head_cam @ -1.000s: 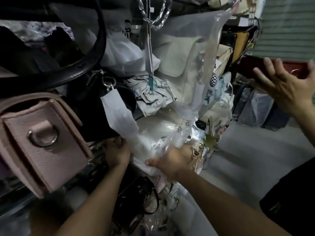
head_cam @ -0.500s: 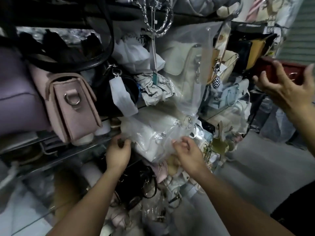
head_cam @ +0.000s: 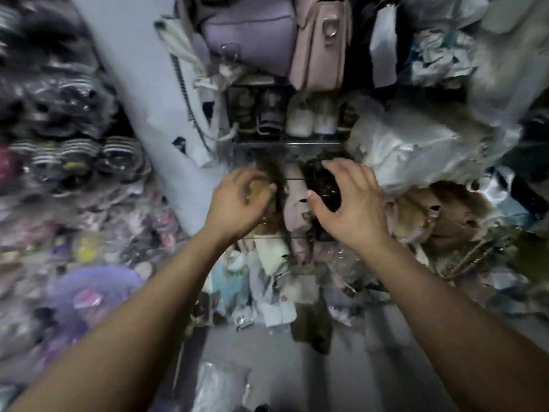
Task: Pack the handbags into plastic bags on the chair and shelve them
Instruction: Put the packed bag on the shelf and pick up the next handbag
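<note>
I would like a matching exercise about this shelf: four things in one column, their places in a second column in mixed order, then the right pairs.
Things
1. purple handbag
2. pink handbag
3. left hand
4. right hand

Places
a. over a black bag
b. top row, right of its neighbour
c. over a tan item
d. top row, left of its neighbour

Pairs: 1-d, 2-b, 3-c, 4-a
</note>
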The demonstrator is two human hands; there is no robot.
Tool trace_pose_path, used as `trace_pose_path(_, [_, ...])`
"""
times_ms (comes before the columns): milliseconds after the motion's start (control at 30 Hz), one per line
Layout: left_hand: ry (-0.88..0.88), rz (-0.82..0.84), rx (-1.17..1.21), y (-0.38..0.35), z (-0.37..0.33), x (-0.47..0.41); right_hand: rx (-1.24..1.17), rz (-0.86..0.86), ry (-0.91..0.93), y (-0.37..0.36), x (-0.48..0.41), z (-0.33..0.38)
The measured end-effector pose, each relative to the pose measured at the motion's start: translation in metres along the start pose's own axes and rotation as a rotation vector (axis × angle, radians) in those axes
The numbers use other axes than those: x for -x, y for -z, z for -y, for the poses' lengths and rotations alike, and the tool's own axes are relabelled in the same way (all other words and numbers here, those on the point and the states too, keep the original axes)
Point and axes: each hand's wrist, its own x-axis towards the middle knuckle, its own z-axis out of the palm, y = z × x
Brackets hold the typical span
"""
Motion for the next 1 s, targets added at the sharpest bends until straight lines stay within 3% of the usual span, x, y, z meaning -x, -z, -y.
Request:
trace_pose_path(333, [0.385, -0.224, -0.158, 0.177, 0.104, 0.135, -0.267, 0.383, 0.227, -0.103, 0.006, 0.203])
trace_pose_path(600, [0.775, -0.475, -0.262, 0.327, 0.216, 0.266, -0.465, 0.887, 0.428, -0.212, 0.048, 0.408])
trace_pose_path(1000, [1.138, -0.600, -0.237, 0.522, 0.405, 0.403, -0.497, 1.032, 0.461, -0.360, 0.107, 0.685])
